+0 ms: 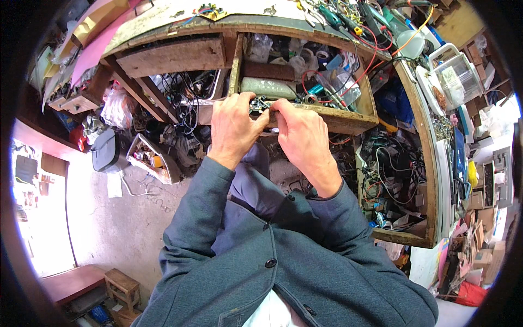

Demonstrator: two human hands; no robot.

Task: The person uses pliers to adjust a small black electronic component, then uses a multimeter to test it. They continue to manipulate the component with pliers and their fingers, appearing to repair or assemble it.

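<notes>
Both my hands meet at the front edge of an open wooden drawer (348, 121). Between the fingertips is a small dark piece with shiny metal bits (258, 104), too small and too covered for me to tell its kind. My left hand (233, 128) grips it from the left, thumb pointing to the right. On the other side my right hand (306, 139) has its fingers curled and pinched close against the piece. Just behind it in the drawer lie a pale greenish block (268, 87) and a reddish-brown block (268, 71).
Pliers (311, 15), screwdrivers and red leads crowd the benchtop (158, 22). Tangled cables fill a side compartment (392, 169). Left on the floor stand a dark bin (109, 150) and a white box of oddments (152, 158). A wooden stool (122, 286) is at lower left.
</notes>
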